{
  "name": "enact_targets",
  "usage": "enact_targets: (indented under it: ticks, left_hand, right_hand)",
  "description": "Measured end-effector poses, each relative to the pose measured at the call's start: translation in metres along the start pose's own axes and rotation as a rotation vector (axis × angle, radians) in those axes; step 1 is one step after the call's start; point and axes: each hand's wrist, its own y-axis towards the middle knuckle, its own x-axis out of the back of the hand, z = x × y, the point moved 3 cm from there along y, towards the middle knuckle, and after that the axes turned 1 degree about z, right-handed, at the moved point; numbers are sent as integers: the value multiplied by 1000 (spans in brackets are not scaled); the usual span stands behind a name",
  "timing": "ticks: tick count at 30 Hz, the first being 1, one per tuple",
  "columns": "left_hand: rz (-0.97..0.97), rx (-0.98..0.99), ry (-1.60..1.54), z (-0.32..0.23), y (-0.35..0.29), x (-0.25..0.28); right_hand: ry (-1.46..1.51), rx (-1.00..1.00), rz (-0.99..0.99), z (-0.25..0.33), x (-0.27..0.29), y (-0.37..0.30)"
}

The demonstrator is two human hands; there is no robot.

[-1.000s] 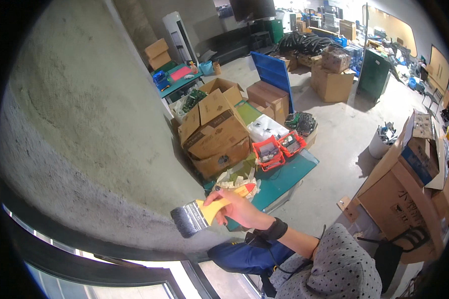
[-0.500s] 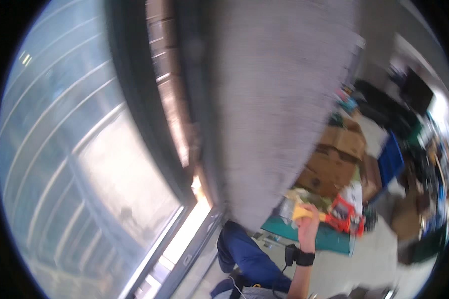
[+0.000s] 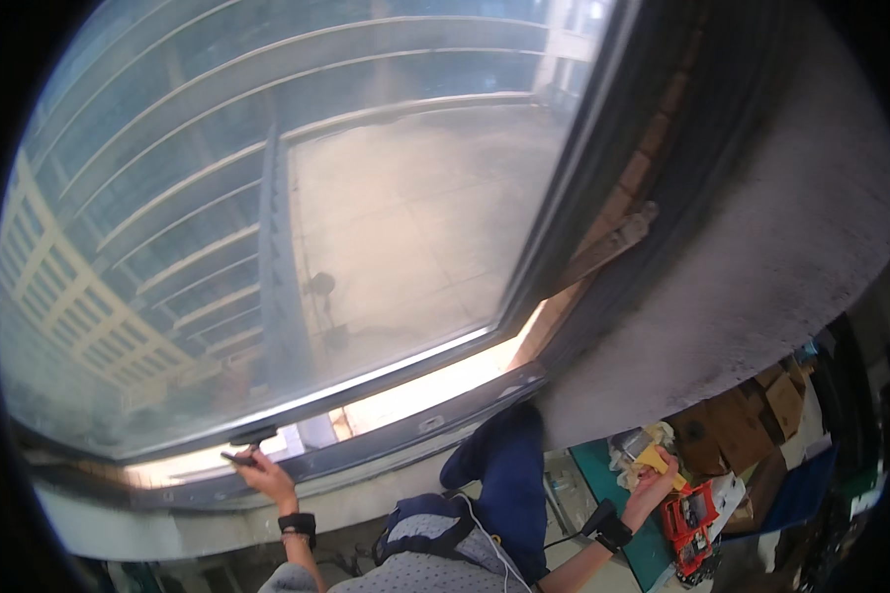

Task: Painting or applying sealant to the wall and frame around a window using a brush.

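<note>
My left hand (image 3: 264, 479) is at the bottom rail of a tilted-out window (image 3: 405, 227), its fingers closed round the dark window handle (image 3: 239, 458). My right hand (image 3: 653, 482) is off to the right, above a green-topped table (image 3: 595, 469). It grips a yellow hand-held thing (image 3: 651, 458), whose exact kind is too small to tell. Beside that hand, a red-orange openwork object (image 3: 690, 519) lies at the table's edge. Crumpled pale-yellow and clear wrapping (image 3: 628, 450) lies just behind the yellow thing.
The dark window frame (image 3: 435, 420) and its sill run across in front of me. A grey wall (image 3: 722, 277) slopes down on the right. Brown cardboard boxes (image 3: 727, 430) and a blue bin (image 3: 801, 494) stand beyond the table. My bent knee (image 3: 504, 484) is near the sill.
My view has swung left toward the window. My left hand has come into view on the handle. My right hand still holds the yellow thing, now farther right in the picture.
</note>
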Motion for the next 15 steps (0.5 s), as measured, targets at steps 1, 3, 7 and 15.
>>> enact_targets:
  ticks: [1,3,7,15]
  left_hand:
    - [25,7,16,0,0,2]
    - [-39,-43,15,7,0,2]
    - [-103,-120,8,-18,2,-4]
    - [-2,59,114,-18,1,2]
  right_hand:
    - [-31,-5,13,-4,-3,0]
    - [-116,-7,85,-10,0,5]
    - [-185,34,71,-4,2,3]
    - [-273,210,262,28,-21,29]
